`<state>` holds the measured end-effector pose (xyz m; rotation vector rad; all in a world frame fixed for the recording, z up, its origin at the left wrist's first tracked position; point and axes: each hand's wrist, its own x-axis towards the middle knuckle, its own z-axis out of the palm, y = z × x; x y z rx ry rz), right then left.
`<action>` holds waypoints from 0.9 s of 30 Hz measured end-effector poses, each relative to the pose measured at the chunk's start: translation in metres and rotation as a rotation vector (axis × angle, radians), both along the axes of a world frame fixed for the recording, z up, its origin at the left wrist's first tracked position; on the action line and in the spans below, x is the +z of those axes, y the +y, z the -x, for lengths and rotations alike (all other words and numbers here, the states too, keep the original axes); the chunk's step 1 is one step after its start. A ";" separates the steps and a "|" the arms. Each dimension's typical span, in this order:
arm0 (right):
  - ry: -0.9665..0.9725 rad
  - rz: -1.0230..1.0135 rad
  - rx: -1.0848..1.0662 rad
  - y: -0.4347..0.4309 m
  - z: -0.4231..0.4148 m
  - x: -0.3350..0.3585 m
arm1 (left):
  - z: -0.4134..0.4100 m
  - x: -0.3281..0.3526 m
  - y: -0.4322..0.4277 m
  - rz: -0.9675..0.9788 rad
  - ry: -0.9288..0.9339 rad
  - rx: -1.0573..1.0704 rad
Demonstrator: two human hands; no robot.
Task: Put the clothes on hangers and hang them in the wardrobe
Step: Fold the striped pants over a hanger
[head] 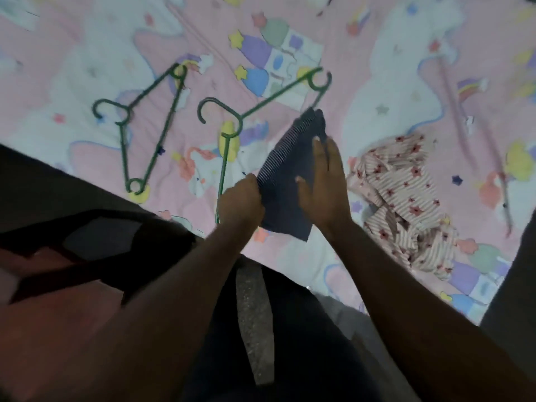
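One dark ribbed garment (290,175), left hand (240,203) pinching its edge, right hand (324,181) flat, fingers spread.

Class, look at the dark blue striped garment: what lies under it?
Under the dark blue striped garment runs part of a green hanger, on the patterned bedspread. The hanger's covered stretch cannot be seen.

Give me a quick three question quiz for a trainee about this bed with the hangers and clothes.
1. How many green hangers lie on the bedsheet?
2. True or false: the pink patterned garment is already on a hanger.
3. Which hand grips the dark striped garment: A left, B right?

Key: 1. Two, the left hanger and the right hanger. 2. False. 3. A; the left hand grips its edge, the right hand lies flat on it.
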<state>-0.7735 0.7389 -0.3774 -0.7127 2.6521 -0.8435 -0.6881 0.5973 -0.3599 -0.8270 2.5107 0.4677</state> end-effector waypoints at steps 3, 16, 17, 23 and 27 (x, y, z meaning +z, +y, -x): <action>0.212 0.051 0.396 -0.037 0.005 0.062 | -0.021 0.052 -0.005 0.140 0.013 -0.068; 0.278 -0.177 1.314 -0.166 -0.146 0.216 | -0.244 0.189 -0.046 0.488 0.294 0.276; 0.292 -0.170 1.359 -0.170 -0.169 0.226 | -0.270 0.196 -0.040 0.511 0.314 0.332; 0.429 -0.142 1.595 -0.161 -0.305 0.268 | -0.403 0.234 0.009 0.614 0.469 0.540; 0.597 0.047 1.716 -0.139 -0.401 0.298 | -0.509 0.266 0.065 0.812 0.705 0.769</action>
